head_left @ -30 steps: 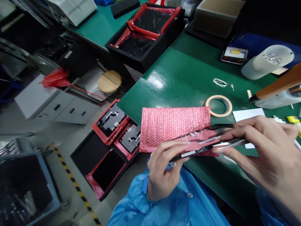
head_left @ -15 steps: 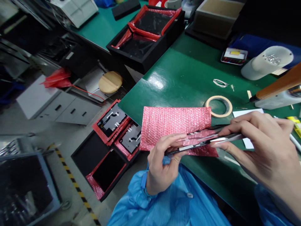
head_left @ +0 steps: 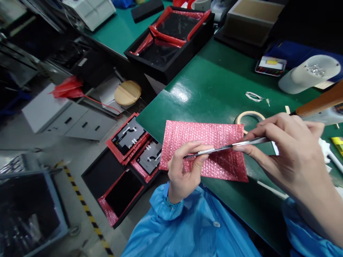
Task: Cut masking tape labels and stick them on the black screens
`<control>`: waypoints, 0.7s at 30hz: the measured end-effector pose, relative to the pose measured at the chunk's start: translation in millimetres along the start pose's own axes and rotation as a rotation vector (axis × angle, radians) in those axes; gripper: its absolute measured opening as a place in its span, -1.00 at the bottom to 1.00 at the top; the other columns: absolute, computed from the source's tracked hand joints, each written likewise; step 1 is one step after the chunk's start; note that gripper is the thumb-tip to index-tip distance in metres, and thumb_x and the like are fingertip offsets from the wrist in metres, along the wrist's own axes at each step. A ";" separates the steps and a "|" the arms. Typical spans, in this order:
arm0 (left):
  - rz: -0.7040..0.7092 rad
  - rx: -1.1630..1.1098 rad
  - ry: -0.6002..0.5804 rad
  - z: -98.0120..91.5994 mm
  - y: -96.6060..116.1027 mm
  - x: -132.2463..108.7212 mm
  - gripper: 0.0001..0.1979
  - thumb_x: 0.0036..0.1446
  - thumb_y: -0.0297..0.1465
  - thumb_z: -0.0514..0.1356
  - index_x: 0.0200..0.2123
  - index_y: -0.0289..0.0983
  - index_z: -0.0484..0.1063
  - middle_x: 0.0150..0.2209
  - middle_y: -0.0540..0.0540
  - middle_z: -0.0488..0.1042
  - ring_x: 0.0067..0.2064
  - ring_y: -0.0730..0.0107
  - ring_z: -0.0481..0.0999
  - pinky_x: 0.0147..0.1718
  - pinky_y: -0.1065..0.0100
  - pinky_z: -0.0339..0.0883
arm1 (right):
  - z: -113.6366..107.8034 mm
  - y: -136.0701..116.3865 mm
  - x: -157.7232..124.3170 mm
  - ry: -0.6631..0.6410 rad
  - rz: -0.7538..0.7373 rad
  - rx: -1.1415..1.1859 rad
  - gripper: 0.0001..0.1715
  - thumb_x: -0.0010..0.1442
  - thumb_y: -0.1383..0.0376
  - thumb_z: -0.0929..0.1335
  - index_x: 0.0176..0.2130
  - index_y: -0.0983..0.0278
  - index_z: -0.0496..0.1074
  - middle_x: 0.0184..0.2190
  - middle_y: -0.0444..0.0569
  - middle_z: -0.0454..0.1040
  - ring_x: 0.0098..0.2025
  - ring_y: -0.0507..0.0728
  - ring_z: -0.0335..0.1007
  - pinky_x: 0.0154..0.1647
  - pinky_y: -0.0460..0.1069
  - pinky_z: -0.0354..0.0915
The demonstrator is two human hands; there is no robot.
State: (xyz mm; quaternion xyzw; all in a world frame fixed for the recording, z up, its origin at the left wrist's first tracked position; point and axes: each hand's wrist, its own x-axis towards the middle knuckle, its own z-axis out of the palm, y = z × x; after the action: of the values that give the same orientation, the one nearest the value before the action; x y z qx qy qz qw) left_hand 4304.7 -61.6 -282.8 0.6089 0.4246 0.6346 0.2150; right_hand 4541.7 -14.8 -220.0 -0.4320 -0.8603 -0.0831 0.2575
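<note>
A thin dark flat panel [head_left: 223,148], seen nearly edge-on, is held above a pink bubble-wrap bag [head_left: 198,134]. My left hand [head_left: 186,167] pinches its left end between thumb and fingers. At the right end my right hand [head_left: 289,150] grips it the same way, with a metal-like shiny edge showing at the fingertips. The bag lies flat on the green table [head_left: 214,89] near its front edge, partly covered by both hands and the panel.
A tape roll [head_left: 250,119] sits behind my right hand, with a coiled white cable [head_left: 253,96] beyond. A white cup [head_left: 309,75] stands at right. Black trays [head_left: 166,67] hold wrapped panels at the back; another black tray [head_left: 99,173] with panels is below left.
The panel's two layers, spread apart with pink showing between them, now look like one thin edge. Both hands have risen slightly, and more of the bag shows below the panel.
</note>
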 end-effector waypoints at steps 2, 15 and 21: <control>-0.007 -0.029 0.020 2.4 -0.6 1.2 -0.74 0.59 -0.47 0.37 0.25 -0.20 0.52 -0.06 -0.03 0.82 -0.03 0.34 0.89 0.12 0.27 0.78 | 1.1 1.0 1.3 -0.002 -0.001 0.008 -0.56 0.67 -0.14 0.33 -0.05 0.15 0.39 -0.18 -0.07 0.53 -0.22 0.22 0.44 -0.18 0.18 0.07; -0.028 -0.071 0.108 12.4 -1.0 -0.9 -0.68 0.58 -0.46 0.38 0.27 -0.13 0.45 -0.08 0.02 0.78 -0.09 0.36 0.86 -0.02 0.29 0.81 | -1.6 6.2 -1.0 -0.045 0.029 0.059 -0.80 0.70 0.10 0.37 -0.05 0.09 0.44 -0.19 -0.08 0.55 -0.25 0.23 0.41 -0.18 0.19 0.05; 0.077 -0.013 0.124 9.7 -7.1 -2.6 -0.57 0.54 -0.51 0.39 0.34 -0.12 0.43 -0.04 -0.02 0.69 -0.07 0.41 0.78 -0.11 0.37 0.76 | -3.7 5.2 -2.1 -0.055 0.031 0.058 -0.61 0.68 -0.11 0.34 -0.05 0.10 0.46 -0.19 -0.06 0.57 -0.23 0.26 0.47 -0.19 0.22 0.05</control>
State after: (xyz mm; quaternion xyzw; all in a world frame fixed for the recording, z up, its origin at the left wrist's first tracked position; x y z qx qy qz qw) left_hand 4312.7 -57.1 -291.0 0.5828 0.4093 0.6817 0.1674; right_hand 4548.2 -14.5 -218.3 -0.4399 -0.8622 -0.0421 0.2476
